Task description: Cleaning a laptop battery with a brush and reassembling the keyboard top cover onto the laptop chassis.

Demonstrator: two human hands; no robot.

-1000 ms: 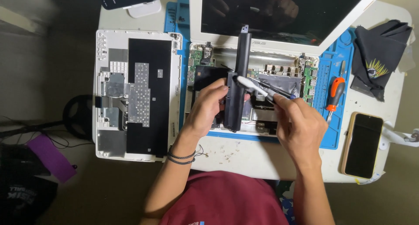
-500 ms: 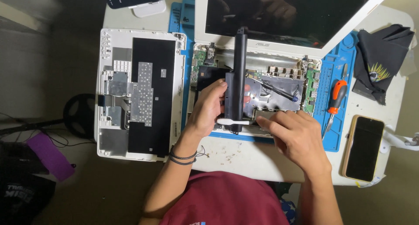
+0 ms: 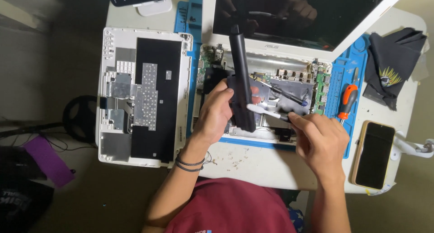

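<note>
My left hand (image 3: 216, 113) grips a long black battery pack (image 3: 241, 79) that stands tilted over the opened white laptop base (image 3: 312, 77) with its circuit boards bare. My right hand (image 3: 318, 140) holds a small brush with a white head (image 3: 264, 112); its tip touches the lower part of the black pack. A thin dark pen-like tool (image 3: 285, 92) lies across the boards just behind the brush. The laptop's dark screen (image 3: 294, 13) leans back at the far side.
The removed white bottom cover (image 3: 142, 95) lies to the left, inside up. A blue work mat (image 3: 337, 124) lies under the laptop, with an orange-handled screwdriver (image 3: 347, 102) on it. Further right lie a phone (image 3: 373, 154) and a black cloth (image 3: 393, 72).
My right hand has dropped lower and turned the brush from slanting over the boards to lying level against the black pack. The left hand has kept its grip.
</note>
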